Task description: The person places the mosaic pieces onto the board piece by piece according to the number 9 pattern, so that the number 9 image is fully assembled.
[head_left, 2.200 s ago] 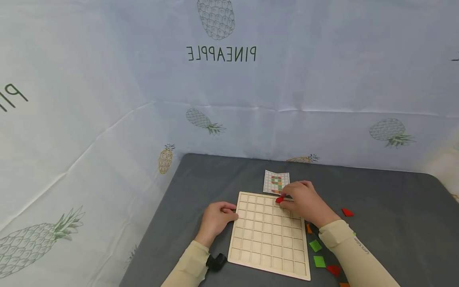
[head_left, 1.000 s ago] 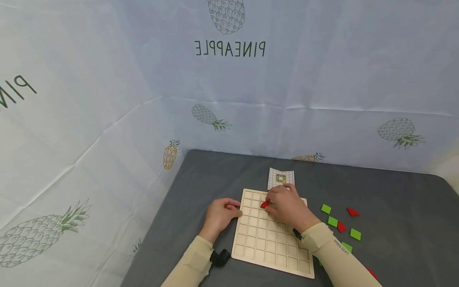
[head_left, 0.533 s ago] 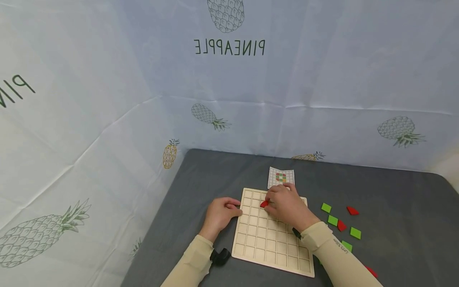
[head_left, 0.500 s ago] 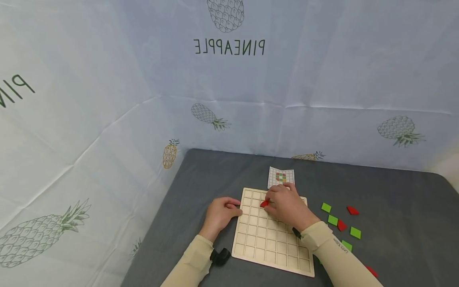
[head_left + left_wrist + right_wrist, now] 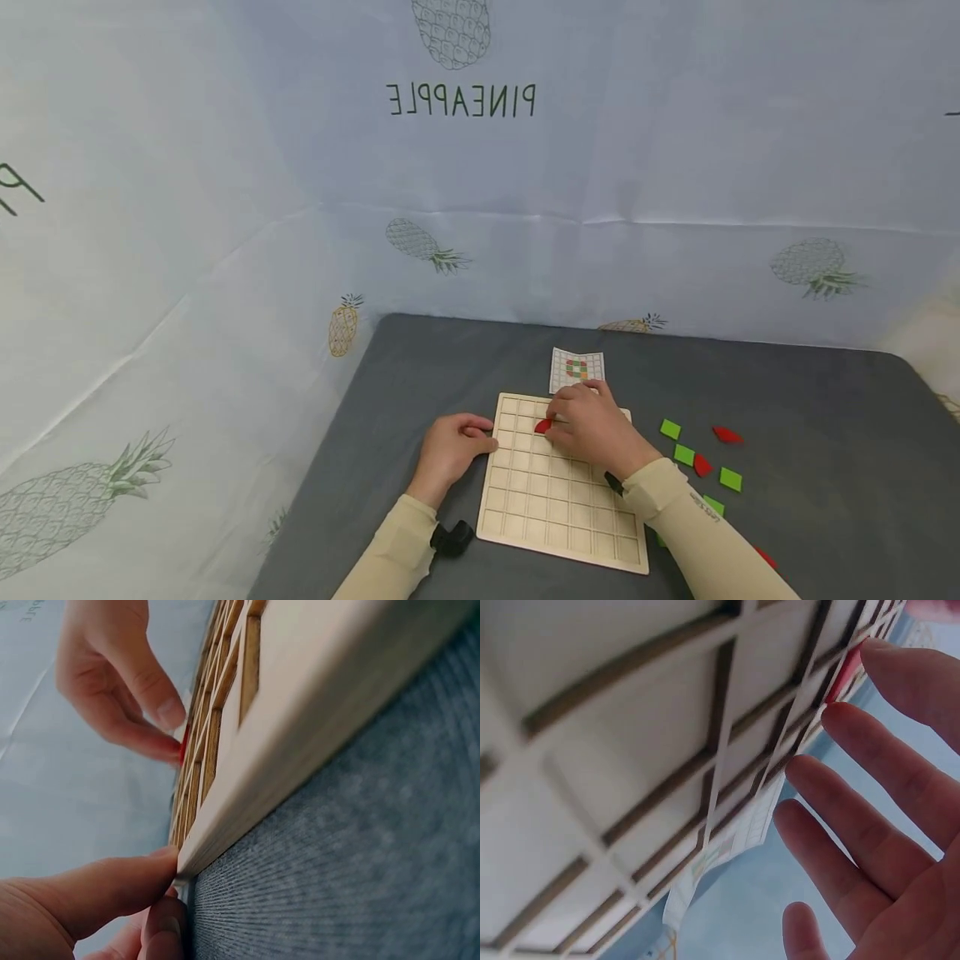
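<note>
A square wooden grid board (image 5: 562, 500) lies on the table with rows of shallow square cells. A red tile (image 5: 543, 426) with a rounded side sits at its upper left part. My right hand (image 5: 596, 429) reaches over the board, thumb and index finger pinching the tile at its two ends; the other fingers are spread in the right wrist view. At the board's left edge is my left hand (image 5: 446, 454), relaxed, its thumb and index fingertips touching the rim in the left wrist view. Part of the tile is hidden by fingers.
A paper pattern card (image 5: 557, 379) with coloured squares lies behind the board. To the right are green square tiles (image 5: 731, 479) and loose red tiles (image 5: 727, 435), some partly under the right sleeve. A pineapple-print curtain (image 5: 675, 167) rises behind the dark table (image 5: 825, 433).
My right hand has carried the red tile leftward from the board's top edge to a cell further in, and now stays there. The left hand keeps its place; the head view shifts slightly.
</note>
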The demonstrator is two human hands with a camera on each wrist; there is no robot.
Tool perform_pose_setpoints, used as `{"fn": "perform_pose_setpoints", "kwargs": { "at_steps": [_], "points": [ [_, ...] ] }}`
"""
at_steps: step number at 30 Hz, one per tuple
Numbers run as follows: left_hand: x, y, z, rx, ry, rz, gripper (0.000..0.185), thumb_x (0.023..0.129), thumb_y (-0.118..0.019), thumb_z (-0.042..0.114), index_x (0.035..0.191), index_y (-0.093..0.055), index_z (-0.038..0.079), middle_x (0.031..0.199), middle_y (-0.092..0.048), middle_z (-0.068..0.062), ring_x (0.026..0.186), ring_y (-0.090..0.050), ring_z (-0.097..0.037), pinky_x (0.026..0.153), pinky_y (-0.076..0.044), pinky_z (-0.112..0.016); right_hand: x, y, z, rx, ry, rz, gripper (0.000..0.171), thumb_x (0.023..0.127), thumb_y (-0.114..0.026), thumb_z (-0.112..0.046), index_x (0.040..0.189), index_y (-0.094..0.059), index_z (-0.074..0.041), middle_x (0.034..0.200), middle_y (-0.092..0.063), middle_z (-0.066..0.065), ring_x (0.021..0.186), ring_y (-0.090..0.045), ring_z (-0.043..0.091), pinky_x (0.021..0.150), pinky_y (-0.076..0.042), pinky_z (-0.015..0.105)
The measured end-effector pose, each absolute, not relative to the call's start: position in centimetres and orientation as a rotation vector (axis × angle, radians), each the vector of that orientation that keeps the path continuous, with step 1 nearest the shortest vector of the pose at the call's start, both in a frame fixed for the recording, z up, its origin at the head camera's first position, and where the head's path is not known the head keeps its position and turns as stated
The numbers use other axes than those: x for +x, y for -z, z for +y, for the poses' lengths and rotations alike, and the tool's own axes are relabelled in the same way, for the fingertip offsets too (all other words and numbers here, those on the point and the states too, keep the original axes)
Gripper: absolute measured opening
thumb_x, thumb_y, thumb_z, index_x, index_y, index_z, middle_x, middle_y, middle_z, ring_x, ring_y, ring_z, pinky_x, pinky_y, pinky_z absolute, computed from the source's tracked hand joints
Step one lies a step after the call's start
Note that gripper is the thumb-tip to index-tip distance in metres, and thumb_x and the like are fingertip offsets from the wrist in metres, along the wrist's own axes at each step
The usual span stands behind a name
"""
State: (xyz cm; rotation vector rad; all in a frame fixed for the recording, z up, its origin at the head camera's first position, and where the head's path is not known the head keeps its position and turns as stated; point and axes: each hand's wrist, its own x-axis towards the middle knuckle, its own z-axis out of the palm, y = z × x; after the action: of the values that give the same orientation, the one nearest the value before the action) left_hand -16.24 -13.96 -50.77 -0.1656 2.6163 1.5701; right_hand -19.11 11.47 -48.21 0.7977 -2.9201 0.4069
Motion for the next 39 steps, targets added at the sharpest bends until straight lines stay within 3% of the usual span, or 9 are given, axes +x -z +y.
{"fn": "perform_pose_setpoints", "kwargs": {
  "at_steps": [6, 18, 22, 27, 39],
  "points": [
    [-16.0, 50.9, -15.3, -0.235, -1.565, 2.636, 0.024, 0.081, -0.090, 0.013, 0.104, -0.084, 0.011, 0.082, -0.072, -0.003, 0.075, -0.063, -0.014, 0.069, -0.052, -0.031, -19.0, 47.6, 13.2, 0.767, -0.438, -2.882, 0.018, 0.091, -0.089, -0.026, 0.105, -0.082, -0.018, 0.113, -0.078, 0.001, 0.113, -0.071, 0.026, 0.113, -0.041, 0.064],
    [-15.5, 51.3, -15.6, -0.290, -1.512, 2.657, 0.026, 0.083, -0.091, 0.017, 0.107, -0.084, 0.011, 0.083, -0.071, -0.003, 0.076, -0.063, -0.015, 0.070, -0.052, -0.033, -17.8, 48.4, 22.6, 0.424, -0.559, -2.986, 0.027, 0.091, -0.088, -0.024, 0.115, -0.081, -0.014, 0.127, -0.076, 0.013, 0.124, -0.068, 0.042, 0.110, -0.038, 0.072],
    [-15.4, 51.3, -15.3, -0.290, -1.509, 2.649, 0.026, 0.083, -0.092, 0.018, 0.107, -0.084, 0.011, 0.083, -0.071, -0.003, 0.075, -0.063, -0.016, 0.070, -0.051, -0.033, -17.4, 49.0, 24.6, 0.354, -0.605, -2.999, 0.030, 0.092, -0.087, -0.024, 0.118, -0.081, -0.010, 0.129, -0.075, 0.019, 0.125, -0.066, 0.047, 0.107, -0.043, 0.073],
    [-15.5, 51.3, -14.6, -0.280, -1.490, 2.651, 0.026, 0.083, -0.092, 0.019, 0.107, -0.084, 0.012, 0.083, -0.071, -0.002, 0.075, -0.063, -0.015, 0.070, -0.051, -0.033, -17.0, 49.6, 26.1, 0.321, -0.559, -3.033, 0.032, 0.092, -0.087, -0.026, 0.117, -0.081, -0.007, 0.127, -0.074, 0.022, 0.123, -0.066, 0.050, 0.104, -0.048, 0.071],
    [-16.2, 51.1, -13.0, -0.224, -1.481, 2.665, 0.026, 0.082, -0.093, 0.017, 0.106, -0.085, 0.011, 0.081, -0.071, -0.002, 0.073, -0.062, -0.015, 0.068, -0.051, -0.033, -16.7, 49.4, 27.8, 0.291, -0.472, -3.023, 0.030, 0.089, -0.089, -0.023, 0.112, -0.083, -0.005, 0.125, -0.074, 0.022, 0.119, -0.067, 0.049, 0.102, -0.045, 0.075]
  ]
}}
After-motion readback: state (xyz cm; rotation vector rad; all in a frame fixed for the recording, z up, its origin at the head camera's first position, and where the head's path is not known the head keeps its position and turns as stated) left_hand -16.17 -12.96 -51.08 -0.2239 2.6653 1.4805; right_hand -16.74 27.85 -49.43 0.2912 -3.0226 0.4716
